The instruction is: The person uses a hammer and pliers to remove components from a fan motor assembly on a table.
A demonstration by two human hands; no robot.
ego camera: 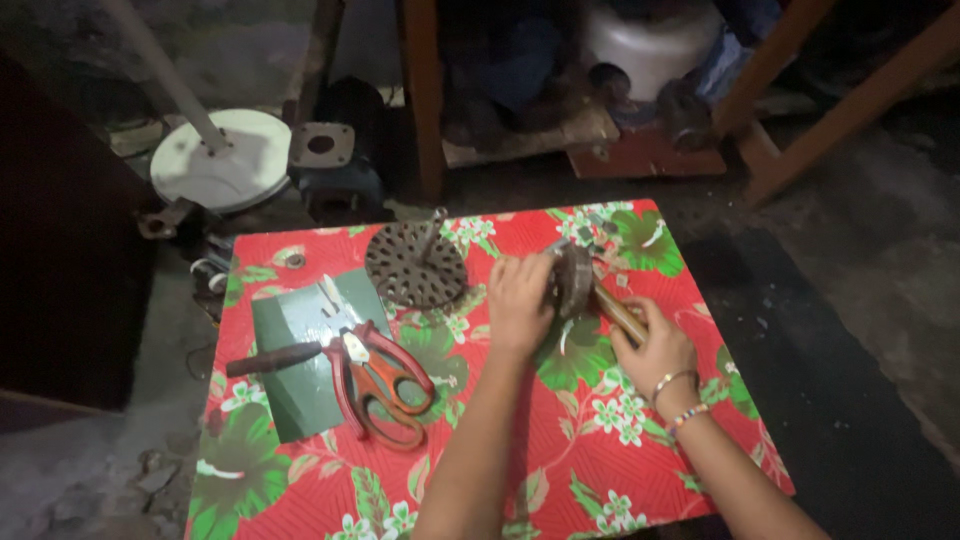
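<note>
Round metal part [573,280] on edge, wooden-handled tool [620,313] pointing up-left.

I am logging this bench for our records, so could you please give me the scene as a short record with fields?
surface: small table under a red floral cloth
left hand: grip on a round, dark metal part held on edge
right hand: closed on a wooden tool handle that points at that part
beside left hand: perforated metal disc lying flat
far left: orange-handled scissors, dark-handled tool, green sheet
floor behind: white round base
</note>
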